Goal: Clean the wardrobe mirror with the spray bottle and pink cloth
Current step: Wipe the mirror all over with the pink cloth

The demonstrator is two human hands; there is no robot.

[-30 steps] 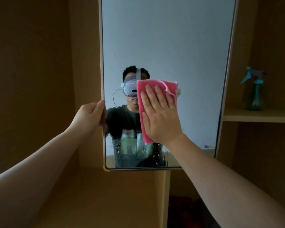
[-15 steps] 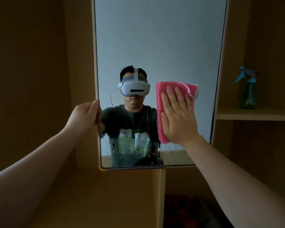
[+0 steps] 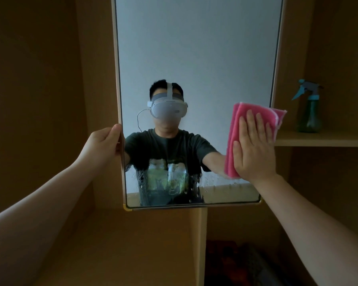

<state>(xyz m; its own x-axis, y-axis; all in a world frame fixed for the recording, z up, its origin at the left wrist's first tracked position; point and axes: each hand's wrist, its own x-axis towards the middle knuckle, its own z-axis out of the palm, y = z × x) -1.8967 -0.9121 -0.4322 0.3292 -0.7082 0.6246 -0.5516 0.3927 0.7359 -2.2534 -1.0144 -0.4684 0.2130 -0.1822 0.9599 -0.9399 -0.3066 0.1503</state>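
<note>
Forearms rise from the near bottom corners, both cut off by the picture's edge, so we see nothing of the elbows. Beyond them, the left hand [image 3: 103, 142] has its grip closed on the left edge of the mirror [image 3: 194, 48], thumb up along the frame. How far the fingers wrap behind the glass is hidden from us.

The right hand [image 3: 254, 149] lies flat with straight fingers, its grip open. It presses the pink cloth [image 3: 233, 129] against the glass at the mirror's right edge, about halfway up what we can see. The hand covers most of the folded cloth. We see only its left strip, its top and an upper right corner that hangs past the frame.

Low on the glass a band of droplets [image 3: 143, 178] blurs the reflection. Above them the glass reflects a person in a dark shirt wearing a headset. A yellow corner guard [image 3: 126, 209] sits at the mirror's lower left corner, and the mirror's top is cut off by the picture.

Wooden wardrobe panels [image 3: 39, 100] on the left are dim, with little detail. In the lower right compartment lie dark things [image 3: 242, 263] that we cannot make out.

Farther right, the spray bottle [image 3: 308, 118] stands upright on a shelf [image 3: 329, 139], well apart from both hands. It has a green body and a teal trigger head. In the shadow we cannot tell how full it is.
</note>
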